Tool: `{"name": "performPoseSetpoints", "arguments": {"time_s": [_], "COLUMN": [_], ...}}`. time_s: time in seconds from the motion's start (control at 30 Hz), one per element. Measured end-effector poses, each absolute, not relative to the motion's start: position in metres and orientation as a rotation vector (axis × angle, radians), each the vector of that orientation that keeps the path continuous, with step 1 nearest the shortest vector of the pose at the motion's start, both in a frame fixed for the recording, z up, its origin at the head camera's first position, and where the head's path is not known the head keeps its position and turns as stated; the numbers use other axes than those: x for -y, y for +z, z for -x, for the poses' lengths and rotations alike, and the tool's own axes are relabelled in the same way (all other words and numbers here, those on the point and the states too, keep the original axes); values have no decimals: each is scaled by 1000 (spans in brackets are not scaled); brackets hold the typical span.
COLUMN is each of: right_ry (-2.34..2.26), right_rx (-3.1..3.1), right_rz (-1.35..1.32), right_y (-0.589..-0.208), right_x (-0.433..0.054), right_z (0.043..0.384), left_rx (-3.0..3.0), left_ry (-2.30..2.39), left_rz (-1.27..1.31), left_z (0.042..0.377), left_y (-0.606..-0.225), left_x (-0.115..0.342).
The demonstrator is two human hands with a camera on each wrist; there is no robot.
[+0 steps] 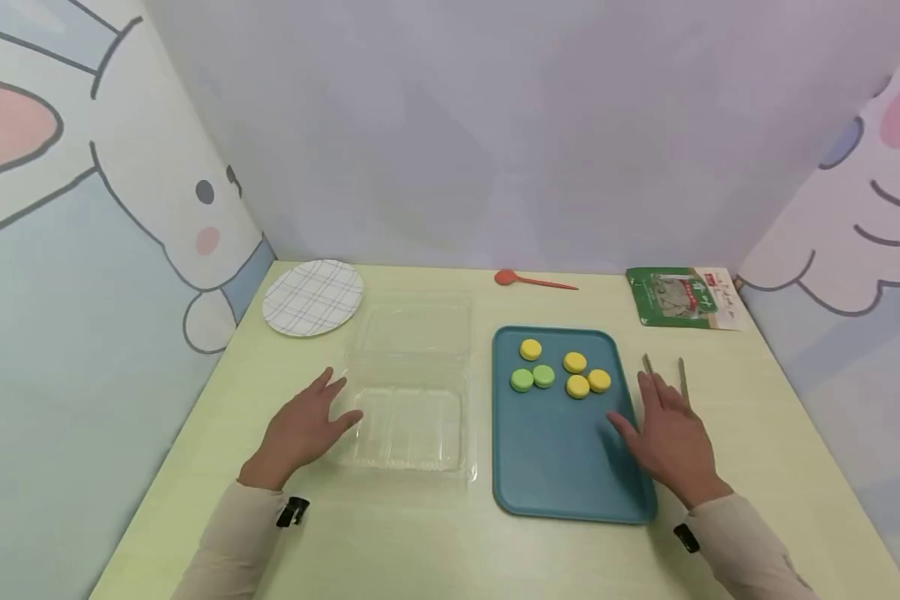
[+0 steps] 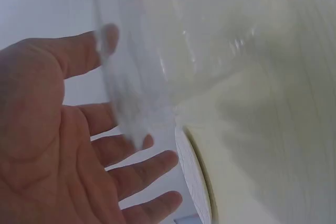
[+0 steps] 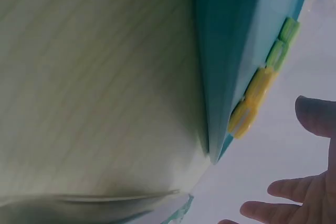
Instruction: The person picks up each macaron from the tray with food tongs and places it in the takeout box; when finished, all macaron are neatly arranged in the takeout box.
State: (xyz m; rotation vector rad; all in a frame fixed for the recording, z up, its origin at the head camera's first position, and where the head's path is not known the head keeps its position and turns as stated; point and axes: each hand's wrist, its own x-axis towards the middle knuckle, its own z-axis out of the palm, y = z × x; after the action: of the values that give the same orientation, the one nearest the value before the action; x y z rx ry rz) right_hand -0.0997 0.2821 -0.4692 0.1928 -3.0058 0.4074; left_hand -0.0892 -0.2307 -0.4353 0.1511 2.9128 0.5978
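Observation:
My left hand [image 1: 300, 433] is at the left edge of an opened clear plastic clamshell box [image 1: 408, 429], its fingers spread and holding nothing. In the left wrist view the box's clear wall [image 2: 136, 77] overlaps the fingertips. My right hand [image 1: 671, 437] is held over the right edge of a blue tray [image 1: 555, 467], fingers straight and nothing gripped. Partly hidden under that hand lie slim metal tongs [image 1: 683, 379], two arms pointing away. On the tray's far half sit several yellow macarons [image 1: 575, 362] and two green macarons [image 1: 522, 381].
A checked white plate [image 1: 313, 298] lies at the back left of the pale table [image 1: 390, 542]. Along the back are a red spoon [image 1: 506, 277] and a green food pouch [image 1: 682, 298]. Walls with cartoon drawings [image 1: 202, 217] enclose the table on three sides.

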Motion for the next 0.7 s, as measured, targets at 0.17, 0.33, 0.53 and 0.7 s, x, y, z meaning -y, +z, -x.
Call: {"name": "performPoseSetpoints", "arguments": {"time_s": [0.17,0.33,0.53,0.7], "right_ry": [482,492,525,552], "right_rx": [3130,3255,3420,3495], "right_rz": [34,214,295,335], "right_y": [-462,-454,-445,-442], "right_x": [-308,-333,-347,-351], "right_z": [90,80,80,82], "left_rx": [-2838,-2788,-2646,-2564], "left_ry": [781,964,1066,1131], "left_rz": [-87,-12,91,136], "left_z": [104,122,139,146], "left_y": [-431,-428,-426,-425], "left_x": [240,244,246,243]}}
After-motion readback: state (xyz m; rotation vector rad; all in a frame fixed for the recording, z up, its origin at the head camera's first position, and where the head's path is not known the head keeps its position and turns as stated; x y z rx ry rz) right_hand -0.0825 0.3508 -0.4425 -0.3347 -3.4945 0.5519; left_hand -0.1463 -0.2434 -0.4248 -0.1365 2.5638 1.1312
